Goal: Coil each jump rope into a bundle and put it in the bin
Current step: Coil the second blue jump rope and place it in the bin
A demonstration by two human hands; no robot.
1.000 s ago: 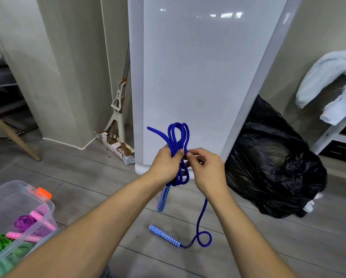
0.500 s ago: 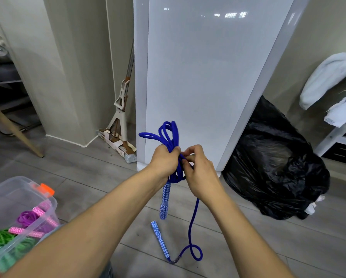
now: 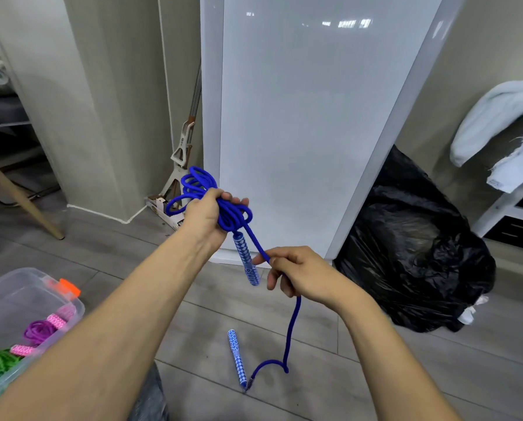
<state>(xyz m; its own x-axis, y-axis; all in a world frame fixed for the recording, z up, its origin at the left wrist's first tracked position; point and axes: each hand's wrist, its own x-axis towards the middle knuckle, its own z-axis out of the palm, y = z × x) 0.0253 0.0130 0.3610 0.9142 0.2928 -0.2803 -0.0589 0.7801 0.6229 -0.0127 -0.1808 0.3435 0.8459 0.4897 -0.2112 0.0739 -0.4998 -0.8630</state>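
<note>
Pulled down and away from the left hand [image 3: 204, 215] clamped on the blue coil [image 3: 211, 199], the right hand [image 3: 296, 276] pinched the rope's tail [image 3: 292, 326], tightening the wrap, bundle nearly done.

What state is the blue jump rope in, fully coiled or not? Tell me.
Not fully coiled. The left hand grips a bundle of the blue jump rope, but a loose tail runs through the right hand down to the floor handle.

bin [image 3: 72, 302] at 8 o'clock, ropes [image 3: 38, 331] inside | left hand [image 3: 205, 217] centre, coil [image 3: 224, 208] in its grip | right hand [image 3: 302, 276] at 4 o'clock of it | loose handle [image 3: 237, 358] on floor [image 3: 375, 375] at 6 | bag [image 3: 412, 250] at 3 | mop [image 3: 181, 153] at 11
</note>
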